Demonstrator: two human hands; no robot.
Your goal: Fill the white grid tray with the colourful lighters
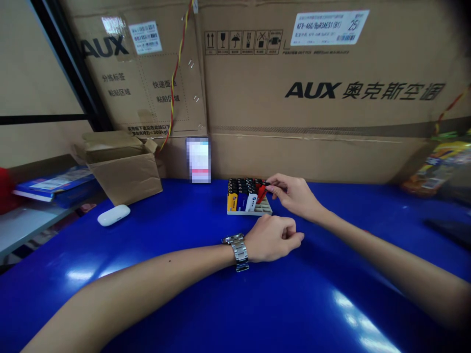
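Observation:
A small pale tray with a grid of slots holds several lighters standing upright in rows. At its front are a yellow lighter, a blue lighter and a white lighter. My right hand pinches a red lighter by its upper end, tilted over the slots at the tray's right side. Just in front of the tray, my left hand is closed with its fingers curled, and nothing shows in it. A metal watch is on the left wrist.
Large cardboard boxes wall off the back of the blue table. A blurred-out screen stands against them. To the left are an open small carton and a white earbud case. Packaged food lies far right.

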